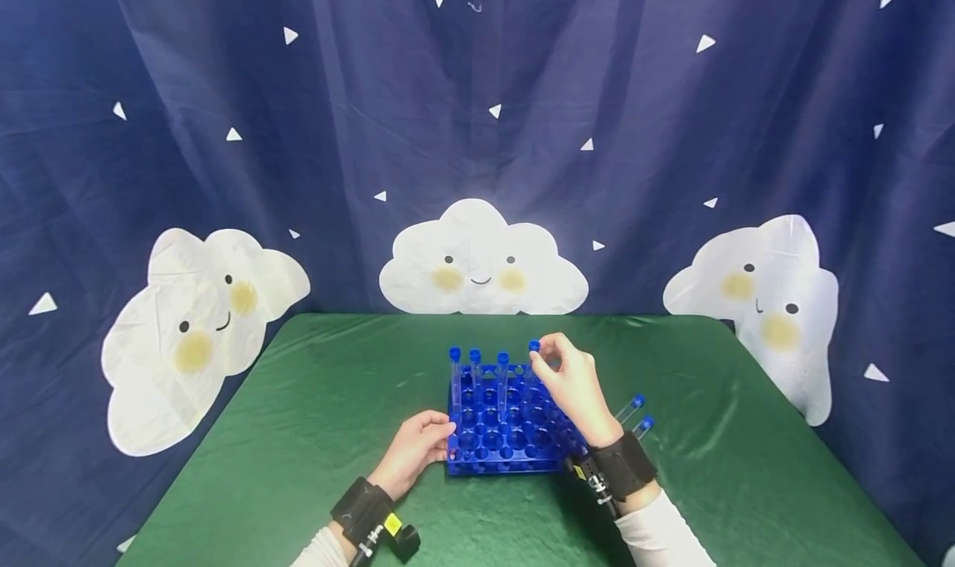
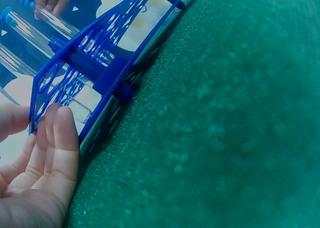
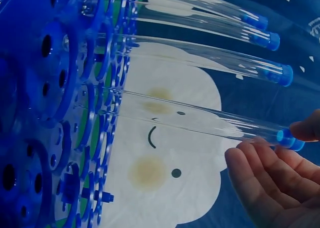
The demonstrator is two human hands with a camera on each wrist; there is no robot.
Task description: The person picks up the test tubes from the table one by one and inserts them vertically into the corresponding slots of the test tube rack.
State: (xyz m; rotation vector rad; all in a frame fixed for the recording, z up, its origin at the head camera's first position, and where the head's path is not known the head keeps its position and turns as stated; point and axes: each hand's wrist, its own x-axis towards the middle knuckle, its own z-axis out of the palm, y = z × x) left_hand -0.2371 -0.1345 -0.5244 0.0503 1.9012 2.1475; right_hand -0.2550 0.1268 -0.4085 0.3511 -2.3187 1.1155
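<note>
Near the middle of the green cloth-covered table (image 1: 298, 434), seen from the head camera, a blue plastic test-tube rack (image 1: 507, 426) is standing with four clear blue-capped tubes rising along its far row. The right hand (image 1: 574, 385) is pinching the cap of the rightmost clear tube (image 1: 534, 360) at the rack's far right corner, apparently to guide it straight down its hole. The left hand (image 1: 414, 451) is curling its fingers against the rack's near left corner, likely bracing it so it does not slide. Two spare capped tubes (image 1: 634, 414) are lying on the table just beside the rack's right edge.

From the left wrist, the fingers (image 2: 60, 138) are pressing the rack's (image 2: 100, 73) edge.

From the right wrist, a thumb and fingertips (image 3: 265, 173) are closing on the tube's blue cap (image 3: 290, 139), while the tube is threading through the rack's plates (image 3: 75, 113).
</note>
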